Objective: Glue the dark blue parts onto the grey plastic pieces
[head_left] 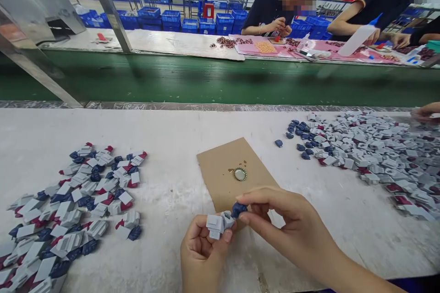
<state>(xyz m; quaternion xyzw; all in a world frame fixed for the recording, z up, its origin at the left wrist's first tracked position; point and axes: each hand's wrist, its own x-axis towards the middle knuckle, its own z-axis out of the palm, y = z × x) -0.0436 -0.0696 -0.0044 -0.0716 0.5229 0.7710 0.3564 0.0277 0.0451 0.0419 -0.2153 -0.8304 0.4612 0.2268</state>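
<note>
My left hand (pixel 205 252) pinches a small light-grey plastic part (pixel 215 225) with a blocky, stepped shape. Thumb and finger of my right hand (pixel 285 219) close on a small dark-blue plastic piece (pixel 238 210), which meets the grey part at its right end; whether the two are joined I cannot tell. Beneath and beyond the hands lies a brown cardboard sheet (pixel 223 160) with a bottle cap (pixel 240 174) on it, and a few brown spots beside the cap.
Grey, blue and dark-red assembled parts (pixel 79 197) are heaped on the left. A larger pile of grey parts (pixel 364 142) lies right, with loose blue pieces (pixel 302 130) at its edge and another person's hand (pixel 428 112) beyond. A green belt (pixel 172 78) crosses behind; people (pixel 271 9) work across it.
</note>
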